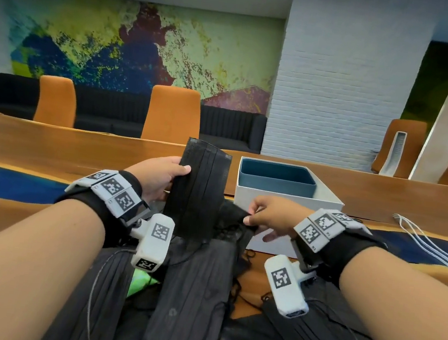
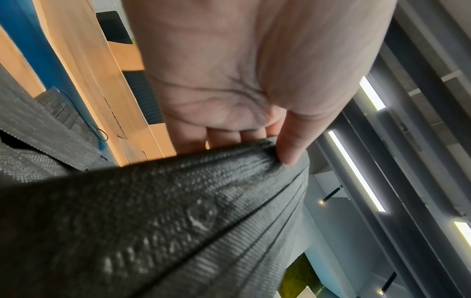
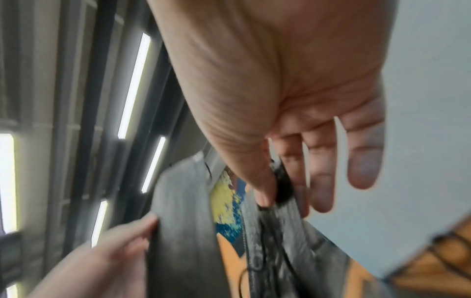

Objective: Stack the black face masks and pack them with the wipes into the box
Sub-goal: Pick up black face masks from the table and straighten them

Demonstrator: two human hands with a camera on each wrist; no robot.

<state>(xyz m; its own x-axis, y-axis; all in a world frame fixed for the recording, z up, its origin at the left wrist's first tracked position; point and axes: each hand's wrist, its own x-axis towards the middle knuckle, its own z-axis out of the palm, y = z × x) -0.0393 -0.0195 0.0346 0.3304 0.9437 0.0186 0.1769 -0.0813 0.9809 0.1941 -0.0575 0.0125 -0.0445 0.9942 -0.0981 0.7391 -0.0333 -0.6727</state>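
Note:
My left hand (image 1: 159, 179) holds a stack of black pleated face masks (image 1: 199, 186) upright above the table, thumb on the front (image 2: 290, 141) and fingers behind. My right hand (image 1: 265, 217) pinches the edge of another black mask (image 1: 233, 214) between thumb and forefinger (image 3: 270, 191), its other fingers spread. Several more black masks (image 1: 192, 301) lie loose on the table under my wrists. The white box (image 1: 284, 197) with a blue inner lining stands open just beyond my right hand. A green packet (image 1: 141, 281), partly hidden under the masks, may be the wipes.
A long wooden table (image 1: 51, 145) with blue inlay carries everything. White cables (image 1: 433, 249) lie at the right. Orange chairs (image 1: 171, 115) stand along the far side, with a black sofa and a painted wall behind.

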